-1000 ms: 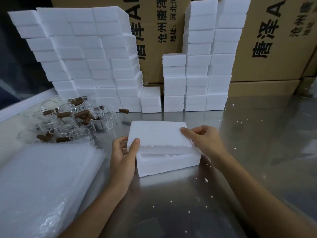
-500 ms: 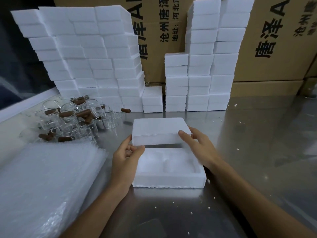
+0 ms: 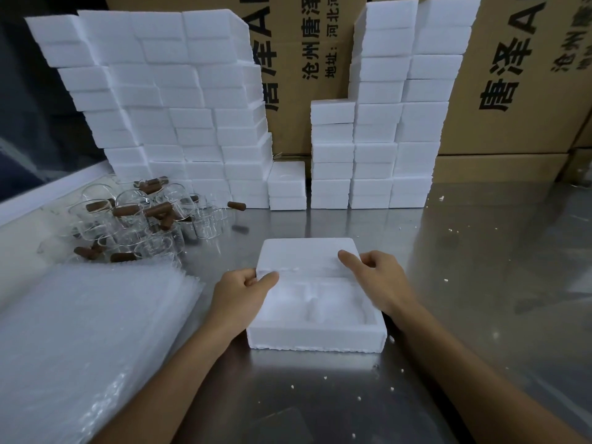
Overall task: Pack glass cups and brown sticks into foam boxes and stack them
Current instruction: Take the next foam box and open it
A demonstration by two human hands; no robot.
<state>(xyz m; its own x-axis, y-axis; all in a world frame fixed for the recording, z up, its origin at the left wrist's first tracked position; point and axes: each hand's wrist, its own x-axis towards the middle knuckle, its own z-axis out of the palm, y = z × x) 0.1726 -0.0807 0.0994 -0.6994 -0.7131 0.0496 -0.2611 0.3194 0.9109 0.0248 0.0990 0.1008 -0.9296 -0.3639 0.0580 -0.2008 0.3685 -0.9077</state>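
A white foam box base (image 3: pixel 315 339) lies open on the steel table in front of me, its moulded hollows empty. Its foam lid (image 3: pixel 306 254) lies low behind the base, over its far edge. My left hand (image 3: pixel 245 294) pinches the lid's near left corner. My right hand (image 3: pixel 374 282) holds the lid's right side, fingers on top. A heap of glass cups (image 3: pixel 134 225) mixed with brown sticks (image 3: pixel 125 210) lies at the left. One brown stick (image 3: pixel 236 205) lies apart near the stacks.
Tall stacks of foam boxes (image 3: pixel 166 110) stand at the back left and more foam stacks (image 3: pixel 384 123) at the back centre, before cardboard cartons (image 3: pixel 512 75). A pile of bubble-wrap bags (image 3: pixel 86 341) fills the near left. Foam crumbs dot the steel table (image 3: pixel 480 283).
Both hands lifted the lid off the base and carried it away from me. It now sits lower, at the base's far edge, leaving the hollows uncovered.
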